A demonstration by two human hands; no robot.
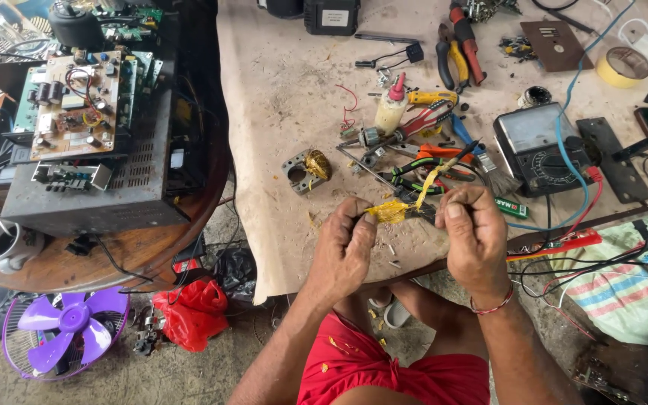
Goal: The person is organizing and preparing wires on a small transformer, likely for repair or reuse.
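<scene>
The fingers (360,222) of the left hand (342,251) pinch tight on a small part wrapped in yellow tape (388,212), just below the centre of the frame. The right hand (475,238) is curled shut to its right, thumb and forefinger gripping a loose strip of yellow tape (430,180) that runs up and to the right from the part. The two hands sit close together, level with each other, and the part hangs in the air between them above the near edge of the paper-covered bench (286,112).

That edge crosses the frame just under the hands; below it lie the person's red shorts (384,371) and bare ground. The stretch of bench straight left of the hands is bare paper. Directly behind the hands the room is tight: green-handled pliers (414,171), a paintbrush (489,166) and red-handled cutters (432,120) lie in a heap. A square metal plate with a yellow coil (305,169) sits a little left of them. A grey multimeter (537,146) stands at centre right, with a blue wire (564,127) over it.

At the upper left an open metal chassis with circuit boards (91,142) rests on a round wooden table (114,262). A purple fan (65,324) and a red plastic bag (193,311) lie on the floor at lower left.
</scene>
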